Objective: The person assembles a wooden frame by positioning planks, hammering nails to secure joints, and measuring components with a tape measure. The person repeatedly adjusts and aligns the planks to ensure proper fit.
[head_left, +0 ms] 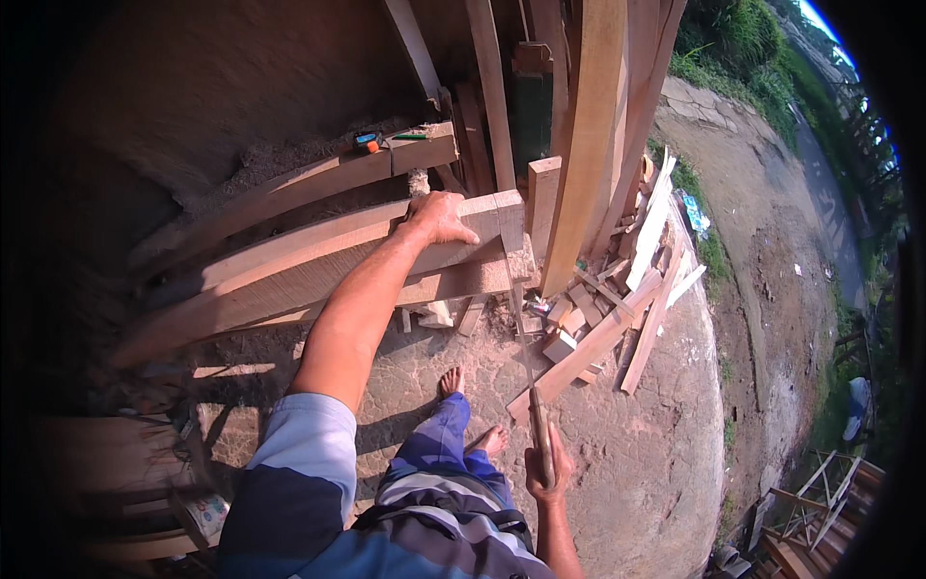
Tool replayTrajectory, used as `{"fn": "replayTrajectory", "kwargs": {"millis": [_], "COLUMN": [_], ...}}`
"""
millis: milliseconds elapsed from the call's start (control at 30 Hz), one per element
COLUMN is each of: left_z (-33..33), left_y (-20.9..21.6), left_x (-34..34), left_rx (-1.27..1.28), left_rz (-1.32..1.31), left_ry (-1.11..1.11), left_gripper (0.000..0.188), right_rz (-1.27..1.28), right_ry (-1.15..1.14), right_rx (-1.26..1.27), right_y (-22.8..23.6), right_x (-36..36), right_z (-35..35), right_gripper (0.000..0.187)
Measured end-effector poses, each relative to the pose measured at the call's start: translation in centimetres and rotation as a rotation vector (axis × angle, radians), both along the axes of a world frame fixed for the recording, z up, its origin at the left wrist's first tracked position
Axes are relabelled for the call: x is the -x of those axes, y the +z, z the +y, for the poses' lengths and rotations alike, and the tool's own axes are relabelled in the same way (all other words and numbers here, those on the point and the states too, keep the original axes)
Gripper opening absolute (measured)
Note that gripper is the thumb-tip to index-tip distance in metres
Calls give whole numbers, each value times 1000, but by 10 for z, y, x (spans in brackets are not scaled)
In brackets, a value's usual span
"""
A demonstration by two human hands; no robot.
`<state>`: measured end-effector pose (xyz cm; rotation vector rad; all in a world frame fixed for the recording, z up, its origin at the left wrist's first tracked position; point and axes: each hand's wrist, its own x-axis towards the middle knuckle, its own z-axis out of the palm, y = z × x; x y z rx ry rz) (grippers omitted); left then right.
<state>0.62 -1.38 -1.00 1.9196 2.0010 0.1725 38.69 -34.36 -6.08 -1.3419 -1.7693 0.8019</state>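
My left hand point(444, 218) grips the top edge of a thick wooden board point(357, 253), thumb lying on its near face and fingers over the far side. The board stands on edge, close to its right end where a narrow line crosses it. In my right hand point(550, 465) is the handle of a handsaw point(525, 352). Its thin blade points away from me, and the far part meets the board near that end, to the right of my left hand. Another piece of timber point(463, 280) lies beneath the board.
Behind lies a beam point(318, 179) with a tape measure point(367, 143) and a green pencil point(412, 136) on it. Tall planks point(585, 145) lean upright at the back. Wood offcuts point(603, 333) are heaped on the floor to the right, near my bare feet point(490, 441).
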Motion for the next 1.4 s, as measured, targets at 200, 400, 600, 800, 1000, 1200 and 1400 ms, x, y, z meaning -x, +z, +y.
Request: {"fn": "replayTrajectory", "kwargs": {"millis": [200,400,600,800,1000,1200,1400], "left_z": [-8,-11,6,-6,-6,5,-12], "left_y": [2,13,11,7,8,4,6], "left_x": [-8,-12,2,-7,-4,0,-11], "left_rx": [10,-15,86,0,-16,57,0], "left_rz": [21,38,-76,43,-13,20,71], "left_ry": [27,41,18,25,23,21,63], "left_gripper": [67,65,68,71,69,70,69], "right_rz": [140,214,-75,152,130,-30,205], "right_ry": [40,98,20,37,79,16,62], "right_rx": [28,-73,-1,-47,-39,13,-90], "right_y": [-5,-26,2,-13,-28,3,-14], "right_x": [42,122,-24,65,96,-18,101], "right_z": [71,210,-37,119,169,-29,179], "right_gripper": [60,68,58,60,68,59,64]}}
